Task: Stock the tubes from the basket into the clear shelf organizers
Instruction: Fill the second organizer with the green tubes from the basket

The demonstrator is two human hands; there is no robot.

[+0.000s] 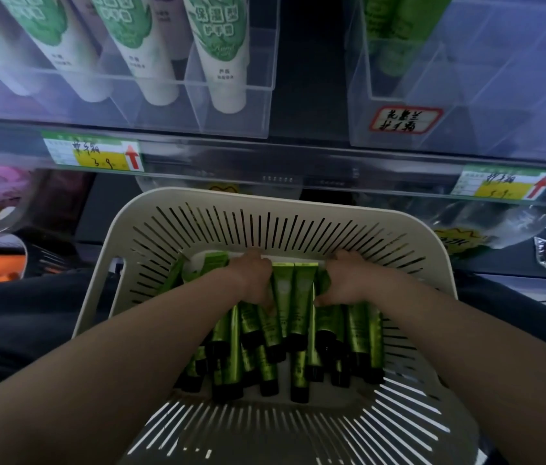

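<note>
Both hands are down in the white slotted basket (275, 226), which fills the frame from centre to 6 o'clock. The left hand (254, 280) is curled over a bunch of green tubes (265, 350) with its fingers pressed together around their crimped ends; the right hand (343, 283) does the same just beside it at 3 o'clock, with two upright tubes showing between the hands.

The likely trouble, as I judge it, is grabbing too many at once. The tubes overlap loosely, black caps pointing toward 6 o'clock, so a bundle lifted by its ends could fan out and shed a few back into the basket or past its rim. Some could also go into the wrong organizer.

Counts: two hands, one basket, roughly fifteen to twenty green tubes (the heap hides some, so no exact figure). At 11 o'clock a clear organizer (231, 105) holds four white-and-green tubes (223, 62) in front; at 1 o'clock a second organizer (466, 105) shows a little green stock and much open room. Two price tags (92, 154) hang on the shelf edge.
</note>
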